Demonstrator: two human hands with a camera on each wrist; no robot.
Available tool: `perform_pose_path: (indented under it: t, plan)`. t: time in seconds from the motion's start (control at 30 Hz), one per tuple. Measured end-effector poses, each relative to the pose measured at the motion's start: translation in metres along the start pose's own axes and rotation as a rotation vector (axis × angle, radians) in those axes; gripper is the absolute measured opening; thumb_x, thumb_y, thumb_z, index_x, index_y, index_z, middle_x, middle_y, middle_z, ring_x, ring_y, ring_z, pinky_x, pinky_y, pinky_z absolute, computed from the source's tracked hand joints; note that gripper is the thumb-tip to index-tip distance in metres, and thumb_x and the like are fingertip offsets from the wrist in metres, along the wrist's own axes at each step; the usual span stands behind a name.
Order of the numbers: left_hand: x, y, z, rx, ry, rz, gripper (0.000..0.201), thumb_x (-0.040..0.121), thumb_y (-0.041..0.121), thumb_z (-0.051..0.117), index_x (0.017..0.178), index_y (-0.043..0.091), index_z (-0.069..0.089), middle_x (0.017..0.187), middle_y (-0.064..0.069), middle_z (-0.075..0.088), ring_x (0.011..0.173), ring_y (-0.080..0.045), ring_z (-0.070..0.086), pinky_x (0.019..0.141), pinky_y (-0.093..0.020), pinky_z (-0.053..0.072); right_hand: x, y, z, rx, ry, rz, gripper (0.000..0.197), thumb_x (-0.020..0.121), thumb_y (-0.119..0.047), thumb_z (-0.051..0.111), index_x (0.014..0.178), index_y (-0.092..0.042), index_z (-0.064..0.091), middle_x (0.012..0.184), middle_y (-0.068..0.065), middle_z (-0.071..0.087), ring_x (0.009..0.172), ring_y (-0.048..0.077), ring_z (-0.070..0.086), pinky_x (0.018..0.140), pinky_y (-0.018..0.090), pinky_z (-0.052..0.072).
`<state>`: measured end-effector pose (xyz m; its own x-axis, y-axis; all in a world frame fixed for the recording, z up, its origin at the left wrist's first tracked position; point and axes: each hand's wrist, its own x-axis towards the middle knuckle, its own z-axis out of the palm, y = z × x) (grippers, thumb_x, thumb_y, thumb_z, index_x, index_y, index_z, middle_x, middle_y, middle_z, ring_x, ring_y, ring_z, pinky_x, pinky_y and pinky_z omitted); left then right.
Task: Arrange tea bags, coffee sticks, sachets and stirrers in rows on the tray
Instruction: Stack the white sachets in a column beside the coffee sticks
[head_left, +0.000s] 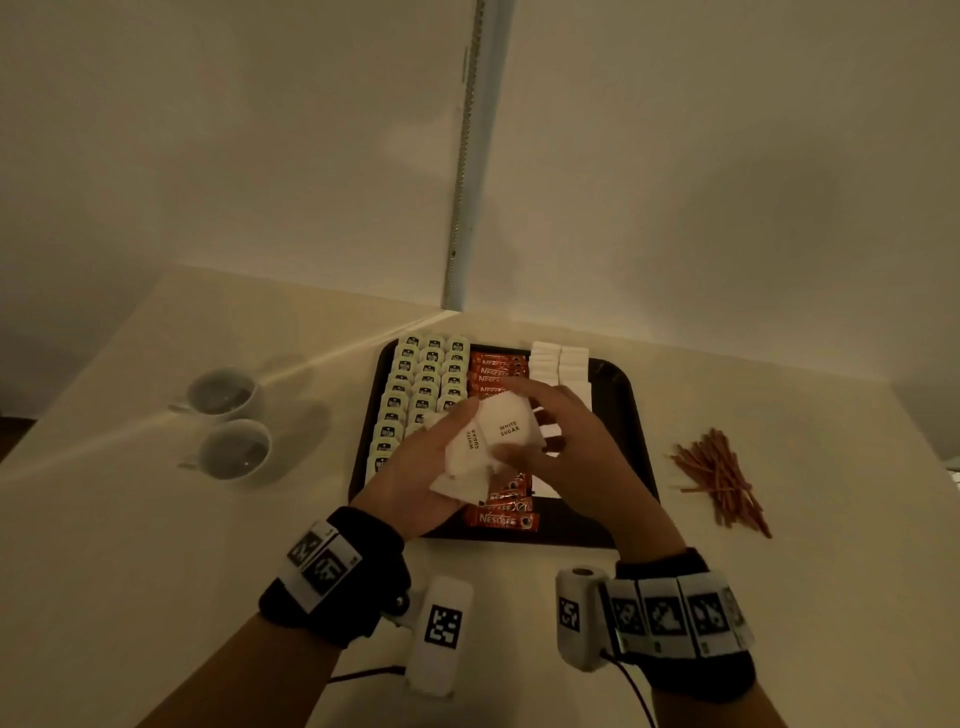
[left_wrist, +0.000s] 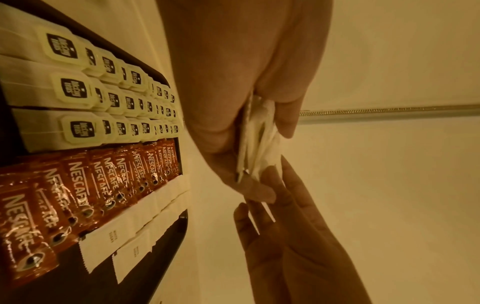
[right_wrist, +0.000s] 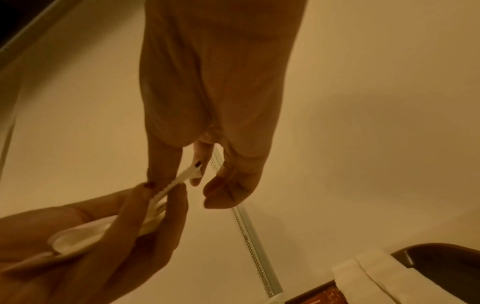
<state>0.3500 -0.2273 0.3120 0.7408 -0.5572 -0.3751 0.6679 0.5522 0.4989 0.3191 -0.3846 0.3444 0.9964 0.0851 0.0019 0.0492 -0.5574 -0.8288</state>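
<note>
Sachet step in hand: a sachet stack (head_left: 470, 457) is gripped by the left hand (head_left: 415, 480) above the tray (head_left: 631, 431), one being pinched off by the right hand (head_left: 576, 447) (stirrers (head_left: 722, 478) untouched), likely placement next in the sugar rows (head_left: 561, 364).

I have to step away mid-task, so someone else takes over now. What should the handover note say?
Left hand: grips a stack of white sugar sachets above the tray.
Right hand: pinches the top sachet of that stack, drawing it off.
Done: three rows of tea bags on the tray's left, a row of coffee sticks beside them, two sachet rows begun at the far end.
Left: lay out the held sachets, then bring the stirrers, which lie in a loose pile on the table right of the tray.
</note>
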Motion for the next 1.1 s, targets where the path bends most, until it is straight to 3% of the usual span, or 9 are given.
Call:
perform_pose_path:
  t: [0.1,0.3,0.4,0.53,0.77,0.9,0.97,1.03,1.1]
  plan:
    - [0.006,-0.007,0.0,0.055,0.012,0.04,0.019,0.085,0.016,0.059,0.105,0.014,0.058,0.086,-0.011,0.071,0.071,-0.022,0.069,0.053,-0.031,0.055,-0.002,0.005,-0.002,0.068,0.029,0.018,0.049,0.086,-0.014,0.065,0.128,-0.03,0.045,0.105,-0.02,0.05,0.095,0.001,0.055,0.069,0.008,0.05]
    - [0.012,-0.01,-0.004,0.315,0.038,0.141,0.027,0.075,0.013,0.067,0.101,0.013,0.057,0.085,-0.005,0.066,0.068,-0.015,0.064,0.054,-0.028,0.053,-0.005,0.014,-0.018,0.211,0.072,0.07,0.038,0.087,-0.008,0.062,0.113,-0.028,0.044,0.103,-0.01,0.061,0.093,0.008,0.062,0.063,0.015,0.052]
    - [0.013,-0.011,-0.001,0.439,0.082,0.216,0.021,0.082,0.004,0.065,0.1,0.011,0.058,0.083,-0.004,0.066,0.067,-0.014,0.061,0.054,-0.028,0.051,-0.002,0.016,-0.021,0.254,0.087,0.113,0.03,0.085,-0.01,0.065,0.108,-0.02,0.048,0.107,0.001,0.065,0.089,0.013,0.066,0.065,0.019,0.054]
    - [0.015,-0.011,0.007,0.574,0.146,0.321,0.023,0.082,0.002,0.068,0.102,0.009,0.061,0.095,-0.009,0.067,0.078,-0.016,0.065,0.058,-0.031,0.055,-0.004,0.021,-0.015,0.489,0.117,0.178,0.03,0.083,-0.007,0.065,0.108,-0.017,0.051,0.103,0.0,0.065,0.091,0.015,0.068,0.072,0.027,0.058]
    - [0.022,-0.012,0.012,0.756,0.232,0.392,0.021,0.082,0.004,0.069,0.098,0.016,0.062,0.097,-0.007,0.068,0.086,-0.023,0.068,0.065,-0.036,0.059,-0.007,0.037,-0.004,0.682,0.187,0.238,0.012,0.089,-0.007,0.056,0.099,-0.011,0.059,0.094,0.001,0.069,0.09,0.014,0.069,0.072,0.023,0.056]
    - [0.017,-0.008,0.011,0.377,0.205,0.176,0.016,0.09,0.003,0.053,0.102,0.012,0.06,0.087,-0.009,0.067,0.071,-0.02,0.065,0.054,-0.031,0.055,-0.005,0.056,-0.022,0.665,0.244,0.269,0.011,0.09,-0.004,0.054,0.099,-0.004,0.059,0.104,0.002,0.066,0.095,0.013,0.067,0.072,0.019,0.054]
    - [0.014,-0.005,0.002,0.157,0.214,0.06,0.026,0.091,0.01,0.045,0.113,0.009,0.059,0.096,-0.015,0.067,0.078,-0.026,0.064,0.07,-0.039,0.055,-0.004,0.075,-0.036,0.568,0.29,0.3,0.016,0.09,-0.005,0.054,0.106,-0.005,0.059,0.11,0.005,0.064,0.099,0.015,0.064,0.076,0.021,0.054]
    - [0.012,-0.004,-0.007,0.083,0.252,0.027,0.036,0.09,0.016,0.043,0.122,0.005,0.056,0.112,-0.022,0.065,0.091,-0.032,0.062,0.095,-0.048,0.044,-0.003,0.099,-0.045,0.439,0.334,0.367,0.018,0.091,-0.005,0.054,0.107,-0.01,0.06,0.107,0.002,0.065,0.099,0.015,0.063,0.082,0.027,0.055]
    - [0.011,-0.003,-0.01,0.053,0.283,0.035,0.036,0.091,0.017,0.045,0.124,0.006,0.055,0.121,-0.024,0.061,0.098,-0.035,0.061,0.099,-0.051,0.042,-0.002,0.129,-0.048,0.278,0.363,0.469,0.018,0.089,-0.005,0.057,0.106,-0.011,0.06,0.102,0.0,0.066,0.096,0.016,0.063,0.086,0.033,0.054]
